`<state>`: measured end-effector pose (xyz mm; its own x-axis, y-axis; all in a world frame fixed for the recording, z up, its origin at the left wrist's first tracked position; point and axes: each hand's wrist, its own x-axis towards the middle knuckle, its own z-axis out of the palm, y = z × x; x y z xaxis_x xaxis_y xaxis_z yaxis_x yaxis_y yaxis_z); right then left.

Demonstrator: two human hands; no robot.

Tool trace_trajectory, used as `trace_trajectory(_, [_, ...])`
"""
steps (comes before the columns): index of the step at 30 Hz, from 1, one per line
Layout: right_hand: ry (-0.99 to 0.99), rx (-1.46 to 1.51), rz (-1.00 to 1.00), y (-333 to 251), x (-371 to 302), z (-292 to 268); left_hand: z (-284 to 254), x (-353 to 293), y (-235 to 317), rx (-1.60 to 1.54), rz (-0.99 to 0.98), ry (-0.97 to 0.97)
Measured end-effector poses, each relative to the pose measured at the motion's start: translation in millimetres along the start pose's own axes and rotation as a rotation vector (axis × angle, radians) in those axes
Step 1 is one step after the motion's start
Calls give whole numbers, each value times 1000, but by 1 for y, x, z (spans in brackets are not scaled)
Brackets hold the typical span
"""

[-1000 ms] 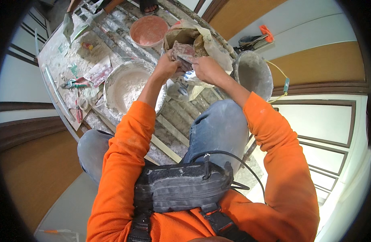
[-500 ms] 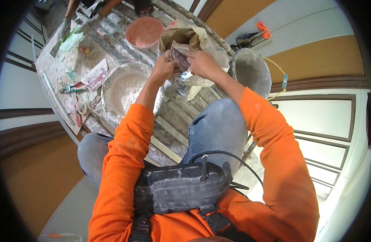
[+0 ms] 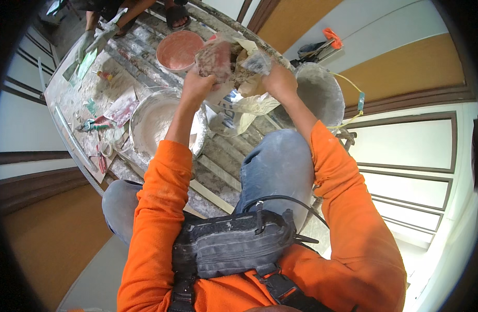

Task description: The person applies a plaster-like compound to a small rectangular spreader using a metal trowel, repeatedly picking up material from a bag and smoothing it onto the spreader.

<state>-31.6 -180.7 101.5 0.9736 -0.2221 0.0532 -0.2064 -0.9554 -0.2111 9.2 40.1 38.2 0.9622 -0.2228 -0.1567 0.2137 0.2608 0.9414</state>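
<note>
My left hand (image 3: 198,86) is closed on a clear plastic bag of reddish-brown powder (image 3: 214,58), slightly blurred, raised over the left side of an opened sack. A crumpled piece of clear plastic (image 3: 257,63) is pinched in my right hand (image 3: 280,82); whether it joins the bag I cannot tell. Between and below both hands stands the sack (image 3: 231,112), pale with blue print, its mouth folded back and brownish inside. Just left of my left wrist, a white bucket (image 3: 137,122) holds pale powder or paste.
A pink-coated basin (image 3: 180,49) sits beyond the bag. To the right stands a grey crusted bucket (image 3: 322,96) with a yellow cord handle (image 3: 348,80). Red-handled pliers (image 3: 96,124) lie on a dusty board at left. Another person's gloved hands (image 3: 93,41) work at the far left.
My hands have moved apart. The bag, earlier held between both hands over the sack, is now up at the left in my left hand; my right hand has gone right with clear plastic.
</note>
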Motion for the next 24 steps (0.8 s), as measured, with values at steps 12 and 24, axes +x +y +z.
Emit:
trace_trajectory(12, [-22, 101, -184, -33, -19, -12, 38, -19, -2, 955, 344, 106])
trace_trajectory(24, [-56, 301, -51, -9, -10, -18, 23, -2, 8, 820, 313, 218])
